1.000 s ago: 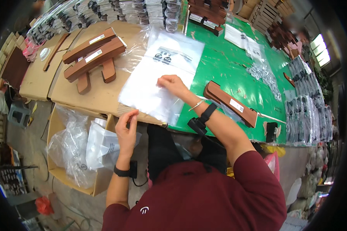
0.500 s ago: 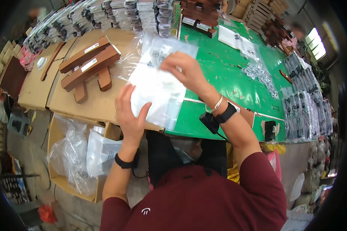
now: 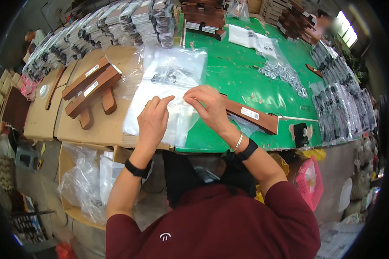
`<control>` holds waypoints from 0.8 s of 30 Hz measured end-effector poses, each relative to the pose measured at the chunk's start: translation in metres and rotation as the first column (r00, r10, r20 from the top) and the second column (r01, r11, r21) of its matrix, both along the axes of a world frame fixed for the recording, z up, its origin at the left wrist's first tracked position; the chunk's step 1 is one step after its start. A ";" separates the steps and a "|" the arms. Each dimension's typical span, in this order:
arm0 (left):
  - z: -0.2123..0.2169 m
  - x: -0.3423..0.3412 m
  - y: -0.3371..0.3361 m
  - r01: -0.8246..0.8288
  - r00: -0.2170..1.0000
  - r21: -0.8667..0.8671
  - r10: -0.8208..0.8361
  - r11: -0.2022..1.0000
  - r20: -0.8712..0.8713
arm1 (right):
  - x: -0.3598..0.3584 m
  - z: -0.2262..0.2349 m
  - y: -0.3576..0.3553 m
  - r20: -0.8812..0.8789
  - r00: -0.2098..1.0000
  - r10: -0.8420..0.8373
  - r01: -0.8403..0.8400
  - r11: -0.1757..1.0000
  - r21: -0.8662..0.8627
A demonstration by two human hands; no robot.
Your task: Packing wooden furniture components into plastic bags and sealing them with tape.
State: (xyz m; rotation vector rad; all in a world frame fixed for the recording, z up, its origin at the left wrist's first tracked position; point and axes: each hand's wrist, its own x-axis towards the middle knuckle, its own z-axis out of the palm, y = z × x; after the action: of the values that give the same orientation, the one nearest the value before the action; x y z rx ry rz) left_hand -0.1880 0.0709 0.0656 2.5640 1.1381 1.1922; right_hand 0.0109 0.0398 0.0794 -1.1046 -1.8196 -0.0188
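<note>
- The left hand point(image 3: 153, 118) hovers over a stack of clear plastic bags point(image 3: 142, 101), its fingers bent and its index fingertip aimed at the other hand.
- The right hand point(image 3: 207, 105) is just beside it, thumb and fingertips drawn close together above the same stack.
- Whether either hand grips a bag edge I cannot tell, as the film is see-through and glare washes it out.
- The stack lies flat before the person, across the seam between the cardboard sheet point(image 3: 43, 121) and the green tabletop point(image 3: 229, 73), dark print near its far end.
- To its left, brown bars point(image 3: 97, 93) with white labels lie crossed on the cardboard.
- To its right, more brown bars point(image 3: 246, 113) lie near the right hand.
- Farther back on the green surface sits a heap of clear rings point(image 3: 283, 75).
</note>
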 end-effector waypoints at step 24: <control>-0.014 -0.006 -0.055 -0.138 0.969 -0.031 0.129 0.990 -0.211 | 0.228 -0.044 -0.077 0.541 0.833 -0.113 0.517 0.505 -0.691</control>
State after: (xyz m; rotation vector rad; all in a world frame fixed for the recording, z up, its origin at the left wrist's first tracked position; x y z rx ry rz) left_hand -0.1943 0.0160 0.0520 2.6649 1.3831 0.9249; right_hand 0.2387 -0.0370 0.0355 -2.2864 -2.0074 0.4540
